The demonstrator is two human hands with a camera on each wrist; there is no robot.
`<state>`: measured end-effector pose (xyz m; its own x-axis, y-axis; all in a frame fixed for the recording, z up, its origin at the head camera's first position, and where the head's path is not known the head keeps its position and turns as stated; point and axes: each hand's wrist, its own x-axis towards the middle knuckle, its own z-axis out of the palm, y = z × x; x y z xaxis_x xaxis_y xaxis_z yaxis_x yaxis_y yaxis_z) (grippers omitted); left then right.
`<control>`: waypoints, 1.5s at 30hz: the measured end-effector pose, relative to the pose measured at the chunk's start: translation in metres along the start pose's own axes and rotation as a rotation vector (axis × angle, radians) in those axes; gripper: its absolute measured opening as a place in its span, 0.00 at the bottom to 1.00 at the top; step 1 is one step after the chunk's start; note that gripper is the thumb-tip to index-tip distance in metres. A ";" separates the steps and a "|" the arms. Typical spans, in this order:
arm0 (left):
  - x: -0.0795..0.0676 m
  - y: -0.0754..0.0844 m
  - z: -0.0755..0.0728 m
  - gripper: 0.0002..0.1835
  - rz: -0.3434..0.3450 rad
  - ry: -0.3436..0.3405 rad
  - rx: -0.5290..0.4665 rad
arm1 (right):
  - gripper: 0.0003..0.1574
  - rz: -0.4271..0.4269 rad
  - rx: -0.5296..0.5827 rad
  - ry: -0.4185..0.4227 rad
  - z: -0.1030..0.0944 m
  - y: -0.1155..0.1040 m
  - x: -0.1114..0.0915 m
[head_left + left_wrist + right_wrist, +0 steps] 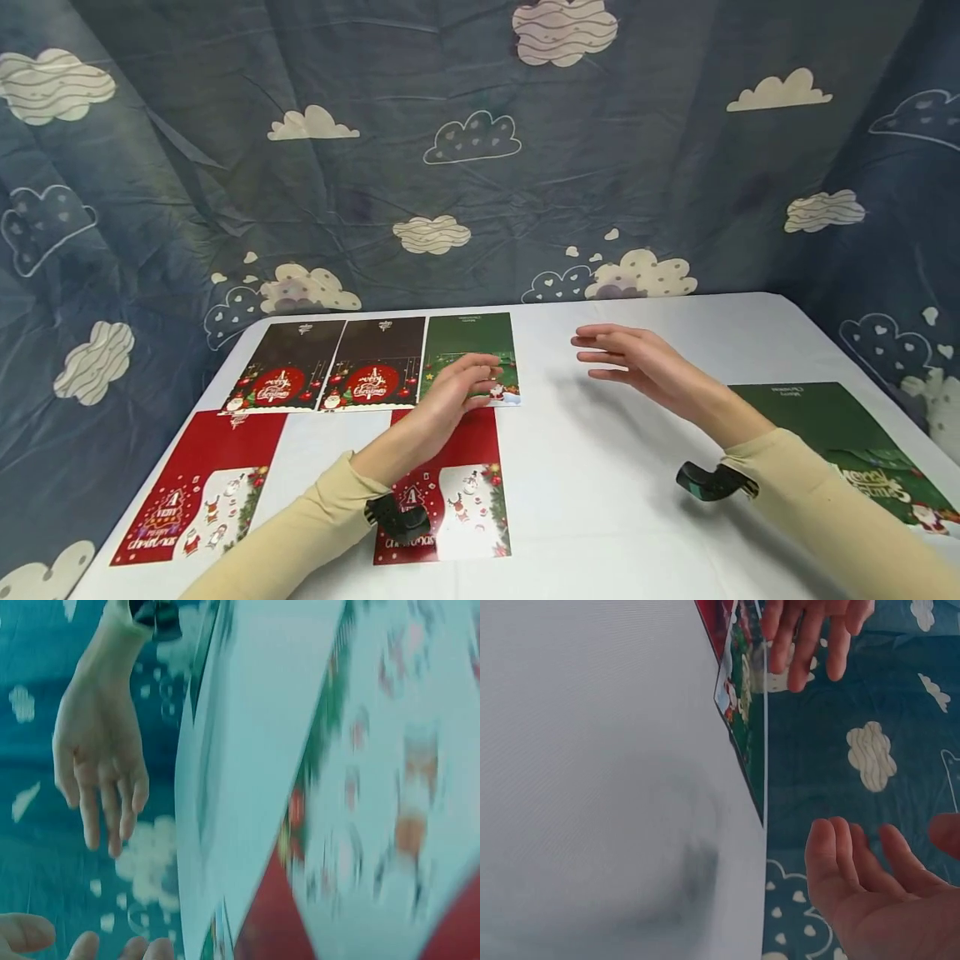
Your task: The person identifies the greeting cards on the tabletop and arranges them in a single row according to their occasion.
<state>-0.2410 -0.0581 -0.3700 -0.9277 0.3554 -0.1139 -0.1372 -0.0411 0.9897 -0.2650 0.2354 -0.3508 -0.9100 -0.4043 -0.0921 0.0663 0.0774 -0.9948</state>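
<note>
My left hand (453, 396) hovers with loosely bent fingers over a green Christmas card (468, 333), overlapping its lower part in the head view. Beneath that wrist lies a red Christmas card (468, 442) with a white picture panel, partly hidden by the sleeve; the left wrist view shows the panel (412, 787) blurred. To the right, my right hand (652, 371) is held above the white table, fingers relaxed and palm turned inward. A second green card (817, 417) lies beyond its wrist, partly covered by the forearm. Neither hand holds anything.
Two dark cards with red baubles, one at far left (300, 342) and one beside it (382, 337), lie in the back row. Another red card (217, 442) is at front left. A blue cloud-patterned curtain (480, 217) hangs behind the white table (592, 517).
</note>
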 end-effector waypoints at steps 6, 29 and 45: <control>-0.013 -0.002 0.026 0.20 -0.030 -0.052 -0.109 | 0.30 -0.039 -0.075 -0.033 -0.019 -0.009 -0.028; -0.039 -0.031 0.109 0.23 -0.233 -0.313 -0.151 | 0.25 -0.082 -0.171 -0.045 -0.093 -0.003 -0.117; -0.027 -0.045 0.176 0.25 -0.353 -0.395 -0.360 | 0.33 0.128 -0.457 0.137 -0.148 0.018 -0.158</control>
<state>-0.1485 0.0986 -0.3966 -0.6168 0.7195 -0.3193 -0.5829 -0.1449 0.7995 -0.1805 0.4353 -0.3476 -0.9539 -0.2439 -0.1749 0.0227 0.5226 -0.8523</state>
